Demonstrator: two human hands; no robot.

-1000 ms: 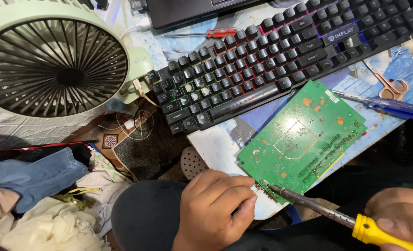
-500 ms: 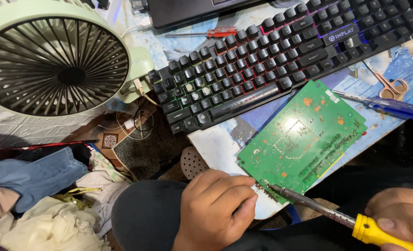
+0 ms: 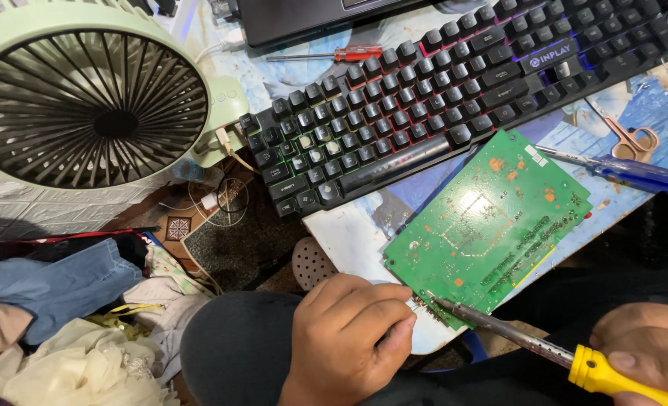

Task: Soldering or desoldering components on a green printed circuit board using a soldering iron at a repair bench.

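A green circuit board (image 3: 492,225) lies tilted at the near edge of the table. My left hand (image 3: 349,338) is curled beside the board's lower left corner, fingertips pinched at its edge; what they pinch is too small to see. My right hand (image 3: 646,357) grips the yellow handle of a soldering iron (image 3: 522,338). The iron's metal tip touches the board's near corner, close to my left fingertips.
A black keyboard (image 3: 439,98) lies slanted behind the board. A pale green fan (image 3: 86,105) stands at the left. A red screwdriver (image 3: 326,54), blue-handled tool (image 3: 627,171) and scissors (image 3: 627,139) lie on the table (image 3: 349,233). Clothes (image 3: 56,301) are heaped at lower left.
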